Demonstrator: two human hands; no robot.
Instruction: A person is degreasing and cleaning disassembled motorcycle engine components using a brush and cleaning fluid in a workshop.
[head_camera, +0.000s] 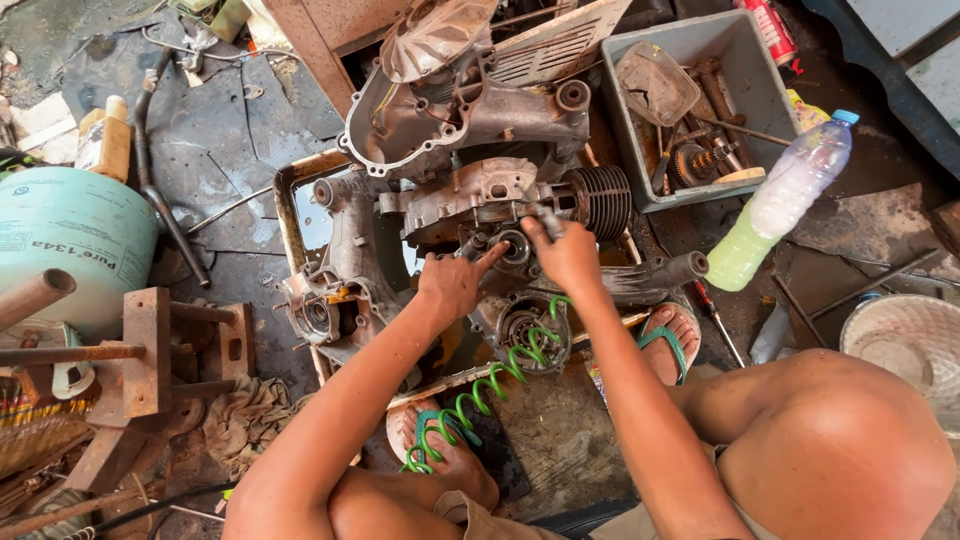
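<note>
Hands (455, 285) (568, 258) outstretched onto engine case (470, 200)

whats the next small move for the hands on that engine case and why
Probably steady the engine case with the left hand while the right hand works its small tool on the bearing hole: both hands already meet there, left forefinger at its rim.

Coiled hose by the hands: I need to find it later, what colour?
Bright green coiled hose, head view.
</note>
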